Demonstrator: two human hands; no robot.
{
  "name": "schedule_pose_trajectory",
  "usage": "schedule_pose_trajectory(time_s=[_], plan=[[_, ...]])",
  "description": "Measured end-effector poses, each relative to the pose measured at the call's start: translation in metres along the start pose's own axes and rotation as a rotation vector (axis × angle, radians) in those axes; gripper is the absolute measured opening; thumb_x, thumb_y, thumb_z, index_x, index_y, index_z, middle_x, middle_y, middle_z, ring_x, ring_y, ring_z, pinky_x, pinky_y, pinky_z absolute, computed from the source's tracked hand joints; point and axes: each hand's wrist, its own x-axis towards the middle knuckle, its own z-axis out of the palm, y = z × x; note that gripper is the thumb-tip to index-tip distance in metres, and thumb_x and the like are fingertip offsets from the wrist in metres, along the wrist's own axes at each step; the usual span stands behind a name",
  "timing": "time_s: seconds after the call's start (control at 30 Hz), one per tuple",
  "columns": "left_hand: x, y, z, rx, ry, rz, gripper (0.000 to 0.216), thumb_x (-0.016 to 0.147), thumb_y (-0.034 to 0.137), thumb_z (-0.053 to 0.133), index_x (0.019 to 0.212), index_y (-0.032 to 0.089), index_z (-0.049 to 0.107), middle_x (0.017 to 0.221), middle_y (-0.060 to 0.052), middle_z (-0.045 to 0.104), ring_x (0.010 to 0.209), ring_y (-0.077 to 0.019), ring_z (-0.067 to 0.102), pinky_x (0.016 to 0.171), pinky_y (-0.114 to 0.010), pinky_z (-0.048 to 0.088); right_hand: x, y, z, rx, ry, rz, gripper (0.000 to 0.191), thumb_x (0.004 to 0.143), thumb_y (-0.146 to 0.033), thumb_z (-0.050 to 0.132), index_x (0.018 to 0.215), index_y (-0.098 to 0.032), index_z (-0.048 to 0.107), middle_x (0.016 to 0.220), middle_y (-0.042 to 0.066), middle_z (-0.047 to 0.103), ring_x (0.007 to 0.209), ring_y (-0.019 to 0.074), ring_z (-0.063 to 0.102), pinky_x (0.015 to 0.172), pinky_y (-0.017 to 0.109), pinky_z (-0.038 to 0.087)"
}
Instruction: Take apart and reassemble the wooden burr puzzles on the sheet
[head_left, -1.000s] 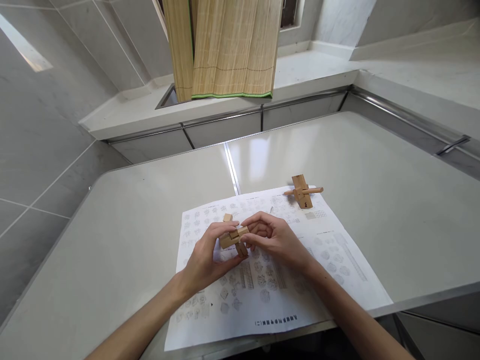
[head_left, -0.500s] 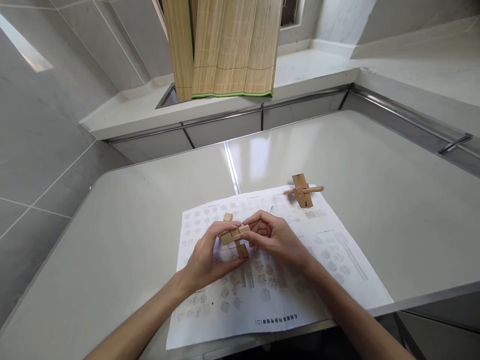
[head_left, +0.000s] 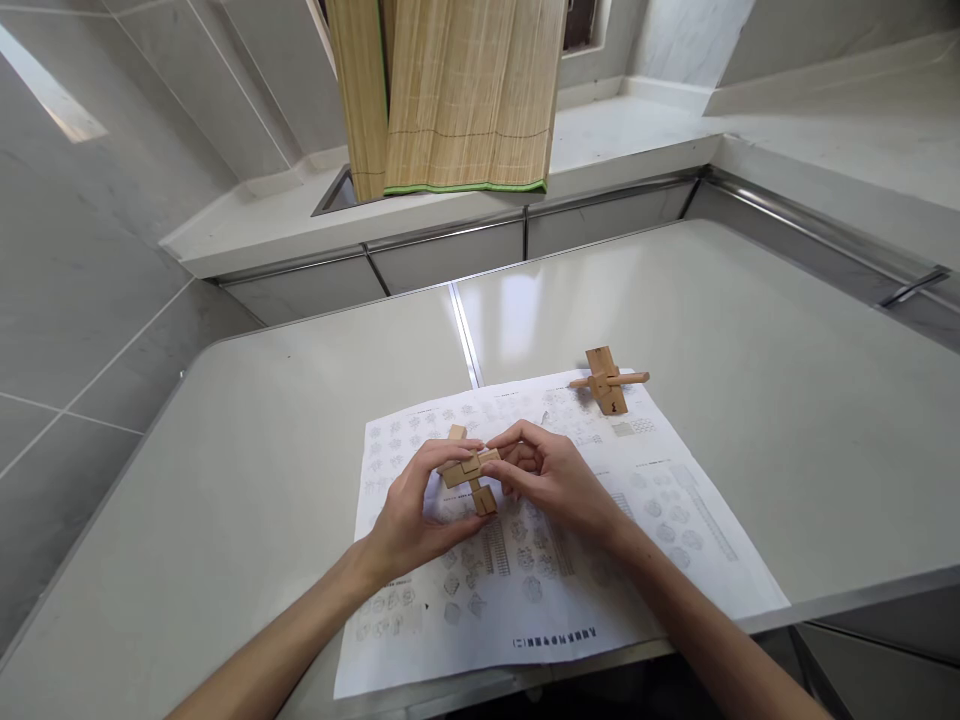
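Between my two hands is a wooden burr puzzle (head_left: 463, 473) of interlocked light-brown bars, held just over a printed sheet (head_left: 427, 640). My left hand (head_left: 411, 510) grips it from the left, thumb at the lower block and fingers along the upper side. The thumb and forefinger of my right hand (head_left: 559, 480) pinch the bar end on the right side; its other fingers are curled beneath. Parts of the bars are hidden behind the fingers. A second wooden puzzle piece (head_left: 606, 381), with crossed slats and a rod, lies at the sheet's far right corner.
The sheet carries small printed diagrams and lies on a glossy pale table (head_left: 300, 420) with a metal seam (head_left: 463, 335). Behind the table runs a white ledge (head_left: 622, 135) with a metal rail. A bamboo mat (head_left: 469, 100) with green edging hangs over the ledge.
The hands stay almost in place. My right thumb and forefinger have shifted slightly at the bar end, and the central block of the puzzle shows a little more. The second puzzle piece has not moved.
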Motion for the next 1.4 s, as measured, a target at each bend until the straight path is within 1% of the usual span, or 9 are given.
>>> schedule_pose_trajectory(time_s=[0.3, 0.4, 0.57, 0.8, 0.9, 1.07, 1.13, 1.23, 1.4], plan=[[0.001, 0.0, 0.001, -0.052, 0.028, -0.07, 0.067, 0.082, 0.022, 0.087, 0.138, 0.027, 0.052, 0.133, -0.012, 0.067, 0.129, -0.0303, 0.065, 0.11, -0.056, 0.057, 0.0, 0.002, 0.001, -0.047, 0.059, 0.004, 0.038, 0.089, -0.057, 0.077, 0.101, -0.022, 0.07, 0.076, 0.001, 0.07, 0.063, 0.0173, 0.068, 0.057, 0.031, 0.056], [0.002, 0.0, 0.001, -0.086, 0.107, -0.15, 0.062, 0.081, 0.025, 0.089, 0.133, 0.026, 0.055, 0.132, -0.012, 0.067, 0.13, -0.0304, 0.065, 0.109, -0.054, 0.057, 0.001, 0.004, 0.001, -0.042, 0.112, -0.007, 0.036, 0.095, -0.056, 0.071, 0.106, -0.022, 0.067, 0.078, 0.001, 0.071, 0.059, 0.0158, 0.066, 0.056, 0.03, 0.055], [0.005, 0.0, 0.002, -0.142, 0.269, -0.337, 0.057, 0.082, 0.031, 0.09, 0.128, 0.026, 0.057, 0.135, -0.01, 0.066, 0.131, -0.0294, 0.064, 0.114, -0.052, 0.053, 0.002, 0.004, 0.0, -0.101, 0.18, -0.026, 0.029, 0.101, -0.05, 0.063, 0.1, -0.021, 0.066, 0.08, 0.003, 0.071, 0.057, 0.0145, 0.064, 0.055, 0.029, 0.054], [0.007, 0.0, -0.001, -0.426, 0.192, -0.522, 0.053, 0.084, 0.032, 0.088, 0.128, 0.027, 0.058, 0.141, -0.009, 0.063, 0.132, -0.0304, 0.064, 0.11, -0.046, 0.057, 0.002, 0.004, 0.001, -0.356, 0.215, -0.136, 0.011, 0.1, -0.03, 0.063, 0.095, -0.021, 0.068, 0.081, 0.002, 0.07, 0.066, 0.0161, 0.063, 0.056, 0.028, 0.051], [0.007, 0.0, -0.002, -0.512, 0.156, -0.557, 0.053, 0.084, 0.031, 0.087, 0.127, 0.027, 0.058, 0.14, -0.01, 0.064, 0.128, -0.0309, 0.067, 0.103, -0.046, 0.06, 0.002, 0.008, 0.002, -0.496, 0.189, -0.249, 0.005, 0.096, -0.023, 0.066, 0.101, -0.022, 0.067, 0.092, 0.004, 0.07, 0.079, 0.0191, 0.066, 0.067, 0.032, 0.055], [0.009, -0.003, -0.002, -0.538, 0.202, -0.599, 0.05, 0.084, 0.032, 0.087, 0.125, 0.026, 0.059, 0.141, -0.009, 0.063, 0.124, -0.0293, 0.069, 0.096, -0.042, 0.063, 0.001, 0.016, 0.002, -0.655, 0.048, -0.393, 0.027, 0.091, -0.024, 0.076, 0.116, -0.024, 0.065, 0.112, 0.008, 0.069, 0.107, 0.027, 0.065, 0.092, 0.044, 0.057], [0.011, -0.005, -0.003, -0.521, 0.22, -0.606, 0.049, 0.084, 0.033, 0.087, 0.123, 0.026, 0.059, 0.139, -0.009, 0.064, 0.124, -0.0289, 0.069, 0.094, -0.039, 0.064, 0.0, 0.018, 0.002, -0.693, 0.022, -0.399, 0.03, 0.089, -0.025, 0.08, 0.115, -0.023, 0.066, 0.115, 0.009, 0.068, 0.109, 0.0287, 0.063, 0.092, 0.046, 0.057], [0.012, -0.007, -0.005, -0.492, 0.232, -0.61, 0.049, 0.083, 0.036, 0.088, 0.121, 0.025, 0.06, 0.137, -0.009, 0.065, 0.123, -0.0289, 0.069, 0.093, -0.039, 0.064, 0.0, 0.019, 0.002, -0.704, 0.041, -0.384, 0.015, 0.092, -0.019, 0.074, 0.104, -0.022, 0.066, 0.112, 0.009, 0.067, 0.107, 0.0275, 0.063, 0.091, 0.044, 0.056], [0.01, -0.007, -0.003, -0.36, 0.2, -0.514, 0.053, 0.083, 0.033, 0.088, 0.127, 0.027, 0.059, 0.14, -0.009, 0.063, 0.128, -0.0276, 0.066, 0.107, -0.044, 0.058, 0.001, 0.014, 0.001, -0.654, 0.08, -0.312, 0.006, 0.097, -0.022, 0.071, 0.098, -0.022, 0.065, 0.097, 0.005, 0.07, 0.094, 0.0235, 0.064, 0.083, 0.039, 0.054]])
